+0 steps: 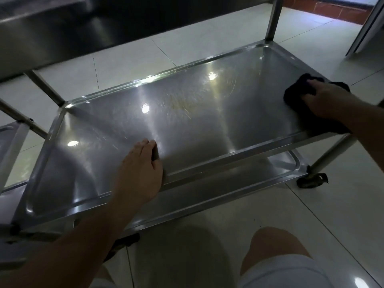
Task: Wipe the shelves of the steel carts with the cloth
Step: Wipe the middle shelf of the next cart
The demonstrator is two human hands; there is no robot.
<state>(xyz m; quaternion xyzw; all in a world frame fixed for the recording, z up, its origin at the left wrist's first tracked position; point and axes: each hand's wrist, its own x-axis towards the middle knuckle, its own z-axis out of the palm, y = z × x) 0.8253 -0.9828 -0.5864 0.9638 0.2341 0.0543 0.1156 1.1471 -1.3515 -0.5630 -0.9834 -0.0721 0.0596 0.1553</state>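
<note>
A steel cart's middle shelf (187, 113) fills the view, shiny, with a raised rim. My right hand (326, 100) presses a dark cloth (295, 92) flat against the shelf's right end, fingers spread over the cloth. My left hand (141, 171) rests on the near rim of the shelf, fingers laid over the edge onto the surface. Below it lies the bottom shelf (286, 163). The top shelf (62, 28) hangs overhead at the upper left.
Steel posts (274, 19) stand at the shelf's corners. A black caster wheel (311, 180) sits at the lower right on the pale tiled floor (207, 246). Part of another cart (10, 138) shows at the left. My knee (274, 246) is close in front.
</note>
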